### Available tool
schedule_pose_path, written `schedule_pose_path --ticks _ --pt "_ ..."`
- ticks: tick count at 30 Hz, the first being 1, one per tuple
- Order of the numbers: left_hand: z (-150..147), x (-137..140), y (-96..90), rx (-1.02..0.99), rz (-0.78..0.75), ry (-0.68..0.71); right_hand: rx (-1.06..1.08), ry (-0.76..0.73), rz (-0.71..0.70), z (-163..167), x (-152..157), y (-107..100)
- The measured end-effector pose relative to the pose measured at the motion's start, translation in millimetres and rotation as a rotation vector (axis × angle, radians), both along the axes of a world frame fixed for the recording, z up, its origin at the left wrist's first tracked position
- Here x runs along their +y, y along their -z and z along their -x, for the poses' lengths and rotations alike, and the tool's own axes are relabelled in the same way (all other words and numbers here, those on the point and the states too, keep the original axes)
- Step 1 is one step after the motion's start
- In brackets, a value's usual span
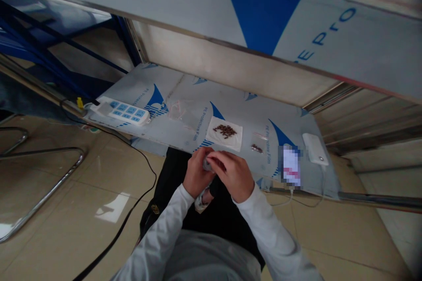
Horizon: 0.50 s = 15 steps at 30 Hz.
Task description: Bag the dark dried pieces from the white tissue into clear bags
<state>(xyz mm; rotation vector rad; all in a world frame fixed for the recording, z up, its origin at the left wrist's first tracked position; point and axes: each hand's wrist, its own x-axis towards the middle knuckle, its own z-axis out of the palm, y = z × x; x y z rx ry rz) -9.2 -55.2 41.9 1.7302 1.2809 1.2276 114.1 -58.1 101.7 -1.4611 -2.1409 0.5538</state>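
Observation:
In front of my lap, near the table's front edge, my left hand (198,172) is closed around what looks like a small clear plastic bag (207,164), mostly covered by the fingers. Thumb and fingers of my right hand (233,175) pinch at the top of this same bag. Just beyond the hands, small dark brown pieces (226,131) lie heaped on a white paper sheet (234,141). To its right is a small clear zip bag (257,147) with some brown pieces inside. Several clear bags (180,110) lie further left.
A white power strip (127,112) sits at the table's left. At the right are a phone (291,166) with a cable and a white power bank (314,148). A film-covered upper shelf (184,4) overhangs the table (280,114). A black cable (132,204) crosses the floor.

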Motion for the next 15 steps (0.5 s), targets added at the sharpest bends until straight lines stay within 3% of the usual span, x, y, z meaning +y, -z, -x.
schedule_pose_path --ticks 5,9,12,15 --pt "0.3 -1.6 -4.9 -0.018 0.015 -0.002 0.099 -0.048 -0.033 -3.6 -8.4 -4.5" --pt "1.0 -3.0 -6.6 -0.021 0.017 -0.009 0.150 0.028 -0.087 -8.4 -17.0 -1.7" --pt "3.7 -6.1 -10.5 -0.056 0.014 0.043 0.252 0.096 0.001 -16.7 -21.6 2.6" --pt "8.7 -10.1 -15.5 -0.214 0.086 0.183 0.394 0.135 0.135 -28.7 -24.7 3.5"
